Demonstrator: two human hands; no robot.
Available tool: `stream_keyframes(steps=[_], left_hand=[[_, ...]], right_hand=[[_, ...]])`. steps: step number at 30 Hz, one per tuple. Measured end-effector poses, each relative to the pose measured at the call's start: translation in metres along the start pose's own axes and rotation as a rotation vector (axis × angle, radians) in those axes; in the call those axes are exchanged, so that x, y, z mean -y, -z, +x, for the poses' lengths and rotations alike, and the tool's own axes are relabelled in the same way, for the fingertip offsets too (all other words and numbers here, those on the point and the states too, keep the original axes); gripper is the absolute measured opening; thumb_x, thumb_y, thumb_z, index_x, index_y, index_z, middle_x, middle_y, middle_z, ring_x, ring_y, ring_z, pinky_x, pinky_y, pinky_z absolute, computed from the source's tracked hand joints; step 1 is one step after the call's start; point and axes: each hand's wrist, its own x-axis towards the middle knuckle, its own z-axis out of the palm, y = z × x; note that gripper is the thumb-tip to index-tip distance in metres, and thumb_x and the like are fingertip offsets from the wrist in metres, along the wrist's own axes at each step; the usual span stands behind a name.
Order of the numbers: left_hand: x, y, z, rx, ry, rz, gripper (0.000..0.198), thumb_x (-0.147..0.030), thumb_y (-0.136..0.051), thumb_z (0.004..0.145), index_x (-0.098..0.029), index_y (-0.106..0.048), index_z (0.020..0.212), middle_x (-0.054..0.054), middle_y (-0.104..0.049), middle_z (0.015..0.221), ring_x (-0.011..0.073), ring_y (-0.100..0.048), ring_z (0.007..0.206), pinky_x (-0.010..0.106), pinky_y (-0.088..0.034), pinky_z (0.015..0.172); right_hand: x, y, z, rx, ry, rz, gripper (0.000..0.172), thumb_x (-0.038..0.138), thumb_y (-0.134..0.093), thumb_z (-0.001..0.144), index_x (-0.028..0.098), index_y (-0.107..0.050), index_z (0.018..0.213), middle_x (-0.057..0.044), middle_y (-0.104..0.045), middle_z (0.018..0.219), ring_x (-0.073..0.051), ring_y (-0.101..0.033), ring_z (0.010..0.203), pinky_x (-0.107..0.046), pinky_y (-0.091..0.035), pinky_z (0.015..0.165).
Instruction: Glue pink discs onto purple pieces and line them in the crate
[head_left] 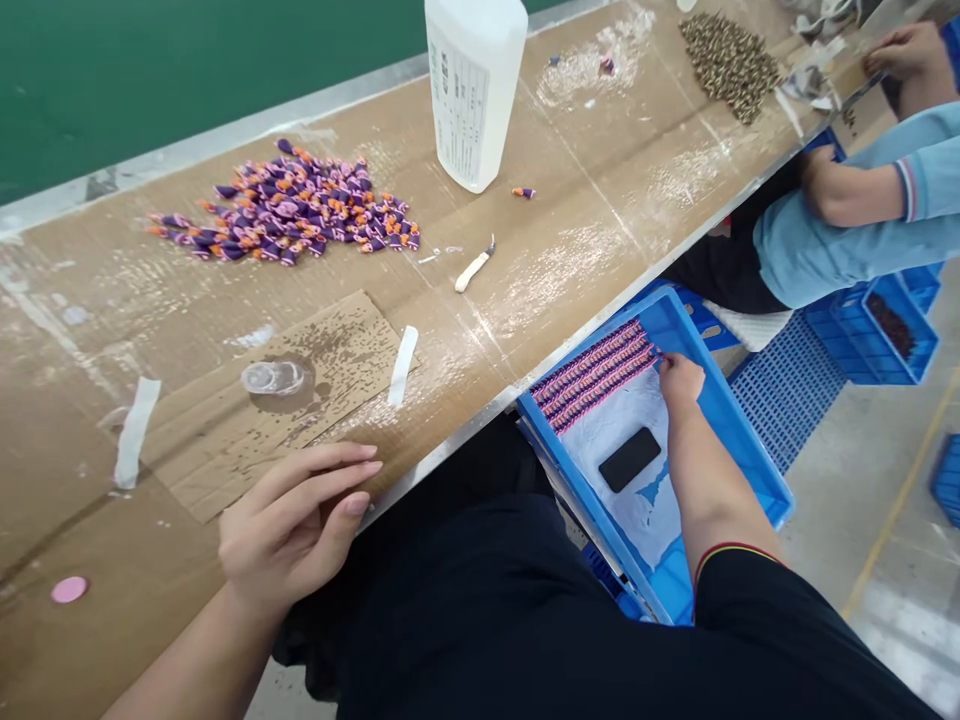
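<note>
My left hand [292,525] rests at the table's front edge, fingers stretched out and thumb apart, holding nothing. Just beyond it lies a piece of cardboard [210,440] spotted with wet marks, with a small clear plastic cup [274,377] on it. My right hand [681,380] reaches down into a blue plastic bin [739,440]. Its fingertips are pinched on a small purple-and-pink piece, mostly hidden, at the right end of neat rows of similar pieces [596,375]. The rows lie on a white sheet [585,440], with a black phone [630,459] below them.
A heap of purple, pink and orange pieces [285,210] lies on the table, near a white bottle [476,100] and a small white-handled tool [474,270]. A pink disc [69,589] is at left. A co-worker [847,220] sits at right, near a brownish pile [729,65].
</note>
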Motion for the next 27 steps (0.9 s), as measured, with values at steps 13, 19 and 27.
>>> stream_keyframes(steps=[13,19,27], left_hand=[[0.0012,0.0015,0.0016,0.002,0.015,-0.003,0.013,-0.01,-0.072,0.09,-0.018,-0.081,0.095,0.007,-0.081,0.098,0.0168,-0.077,0.078,0.027,-0.063,0.071],[0.0017,0.001,0.0006,0.002,0.006,-0.016,0.012,-0.009,-0.071,0.091,-0.016,-0.08,0.095,0.008,-0.081,0.098,0.017,-0.077,0.08,0.026,-0.063,0.072],[0.001,0.0023,0.0018,0.019,0.0,-0.011,0.013,-0.009,-0.071,0.091,-0.018,-0.079,0.096,0.007,-0.081,0.098,0.0168,-0.077,0.079,0.026,-0.064,0.069]], right_hand=[[0.0031,0.0,-0.0035,0.006,0.005,-0.055,0.039,0.027,-0.056,0.096,0.021,-0.082,0.125,-0.015,-0.081,0.106,-0.029,-0.073,0.095,-0.036,-0.055,0.084],[0.0036,0.0025,-0.0071,0.003,0.014,-0.062,0.041,0.028,-0.056,0.097,0.022,-0.081,0.128,-0.014,-0.081,0.107,-0.029,-0.074,0.097,-0.037,-0.056,0.084],[0.0081,0.0049,-0.0054,0.012,0.014,-0.065,0.04,0.029,-0.057,0.097,0.021,-0.083,0.126,-0.015,-0.082,0.104,-0.031,-0.076,0.099,-0.039,-0.058,0.086]])
